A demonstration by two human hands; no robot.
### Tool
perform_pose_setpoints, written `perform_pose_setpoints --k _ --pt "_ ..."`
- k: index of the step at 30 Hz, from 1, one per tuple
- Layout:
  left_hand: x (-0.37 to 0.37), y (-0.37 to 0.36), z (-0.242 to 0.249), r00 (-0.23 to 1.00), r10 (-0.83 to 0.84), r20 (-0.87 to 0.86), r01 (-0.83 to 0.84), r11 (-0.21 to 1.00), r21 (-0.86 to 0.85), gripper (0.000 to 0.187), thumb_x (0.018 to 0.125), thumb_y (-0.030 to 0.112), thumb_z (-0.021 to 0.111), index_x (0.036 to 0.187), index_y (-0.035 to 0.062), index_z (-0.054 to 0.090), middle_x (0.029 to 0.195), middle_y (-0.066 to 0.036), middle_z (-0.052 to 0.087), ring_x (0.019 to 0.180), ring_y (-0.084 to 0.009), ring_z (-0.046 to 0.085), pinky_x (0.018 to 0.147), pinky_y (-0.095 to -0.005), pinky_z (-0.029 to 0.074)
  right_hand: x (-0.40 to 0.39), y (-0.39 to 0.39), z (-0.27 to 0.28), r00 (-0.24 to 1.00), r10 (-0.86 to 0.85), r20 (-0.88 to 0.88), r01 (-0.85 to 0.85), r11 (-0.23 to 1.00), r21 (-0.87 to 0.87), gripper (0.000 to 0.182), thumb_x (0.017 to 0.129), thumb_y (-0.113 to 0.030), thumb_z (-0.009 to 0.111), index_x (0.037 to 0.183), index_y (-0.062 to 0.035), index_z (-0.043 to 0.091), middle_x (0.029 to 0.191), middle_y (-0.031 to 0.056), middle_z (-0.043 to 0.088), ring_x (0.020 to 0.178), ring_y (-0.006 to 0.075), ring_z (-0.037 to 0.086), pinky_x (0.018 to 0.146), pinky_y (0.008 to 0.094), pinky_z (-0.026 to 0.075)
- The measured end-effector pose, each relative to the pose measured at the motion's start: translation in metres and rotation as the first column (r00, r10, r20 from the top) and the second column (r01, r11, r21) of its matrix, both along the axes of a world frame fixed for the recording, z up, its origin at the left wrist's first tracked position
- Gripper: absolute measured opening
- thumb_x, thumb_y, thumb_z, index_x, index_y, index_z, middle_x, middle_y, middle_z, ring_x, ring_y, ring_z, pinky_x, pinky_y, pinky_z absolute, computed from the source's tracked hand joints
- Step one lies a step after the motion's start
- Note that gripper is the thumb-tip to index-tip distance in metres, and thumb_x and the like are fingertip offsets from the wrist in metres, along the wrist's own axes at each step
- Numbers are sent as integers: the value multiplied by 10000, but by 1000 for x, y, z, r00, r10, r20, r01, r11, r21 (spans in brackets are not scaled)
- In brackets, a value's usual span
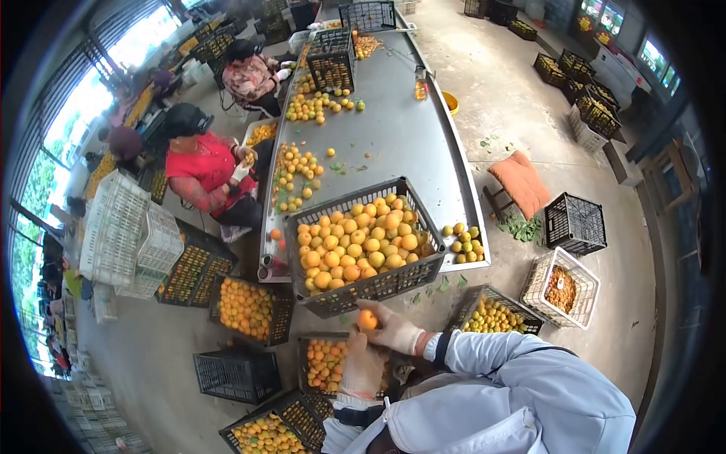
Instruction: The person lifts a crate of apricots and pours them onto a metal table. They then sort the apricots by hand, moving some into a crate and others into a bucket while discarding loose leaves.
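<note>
You are handling a single orange fruit [367, 319], which looks like the step in hand: your gloved right hand [397, 331] is pinching it at the fingertips, just off the near side of the big black crate [370, 290]. Your gloved left hand [363, 369] is sitting just below; you are hiding its fingers, so I cannot tell whether they are pressing on the fruit. The next move seems to be calling for a secure pinch and a clear path past the crate's rim. That crate is resting on the steel table [378, 121], holding a heap of yellow-orange fruit. Below your hands, a floor crate [303, 365] is holding oranger fruit; to the right, another crate [534, 325] is holding greener fruit, and a white crate [532, 291] is containing brownish-orange bits.
</note>
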State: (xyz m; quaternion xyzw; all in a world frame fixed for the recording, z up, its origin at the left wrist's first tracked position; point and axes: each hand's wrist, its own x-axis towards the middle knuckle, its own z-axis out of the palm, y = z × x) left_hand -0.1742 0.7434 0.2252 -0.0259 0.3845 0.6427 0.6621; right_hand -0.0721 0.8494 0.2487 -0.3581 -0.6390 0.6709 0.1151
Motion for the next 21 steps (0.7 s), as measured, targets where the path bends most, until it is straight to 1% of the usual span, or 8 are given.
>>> perform_pose_setpoints --k 1,4,7,10,12,15,17,21 --pt "4 -2 -4 818 -194 -541 214 977 -27 400 1056 363 388 1367 121 457 1327 -59 524 1213 -199 495 1044 -361 411 5 5 5 999 -48 -11 47 995 -85 712 889 -159 669 1511 -92 330 1344 119 540 1142 193 580 918 307 514" --pt "7 -18 -5 989 -146 31 138 975 173 425 1068 341 375 1449 152 376 1427 -56 442 1304 -258 433 1075 -405 380 22 18 -5 923 -372 -98 237 752 -615 593 937 -185 646 1466 -104 389 1145 27 603 981 90 577 779 198 491" --pt "2 -40 27 989 63 -137 -54 996 65 628 1051 200 418 1582 193 82 1584 -106 252 1313 -335 424 1082 -464 385 53 32 -53 783 -455 -424 48 724 -688 444 975 -269 591 1375 -115 477 1122 37 620 952 151 618 754 267 520" --pt "-20 -77 25 981 94 -171 -97 995 -8 466 1066 244 370 1503 156 234 1592 -138 199 1401 -379 315 1122 -481 312 79 45 -10 577 -635 -513 -191 506 -841 419 940 -80 600 1341 -64 477 1232 103 596 1110 178 603 835 225 516" --pt "-33 -105 29 979 155 -129 -161 986 -38 461 1053 229 382 1487 126 266 1567 -149 255 1392 -381 325 1138 -473 300 94 53 -41 530 -660 -533 -73 590 -804 515 887 13 614 1370 -39 446 1280 123 575 1137 217 608 863 265 531" --pt "-51 -162 7 836 -139 -531 116 990 -77 459 1057 224 364 1480 78 261 1569 -157 258 1402 -384 312 1163 -454 278 113 61 -69 450 -730 -514 -32 563 -826 627 832 56 654 1406 -27 413 1325 148 556 1148 277 616 913 327 533" --pt "-50 -192 0 921 314 -231 -358 916 -183 597 1044 283 458 1555 114 200 1573 -174 286 1348 -374 402 1098 -462 376 134 48 -74 508 -693 -512 85 631 -771 628 823 -3 690 1395 -31 434 1306 159 575 1146 287 615 963 342 504" --pt "-94 -297 -137 919 297 -259 -342 927 -152 595 1032 319 484 1529 93 248 1535 -173 351 1337 -385 417 1098 -464 375 193 12 -79 684 -682 -261 338 612 -715 402 877 -183 667 1226 -70 502 1112 105 614 983 226 617 848 333 504"
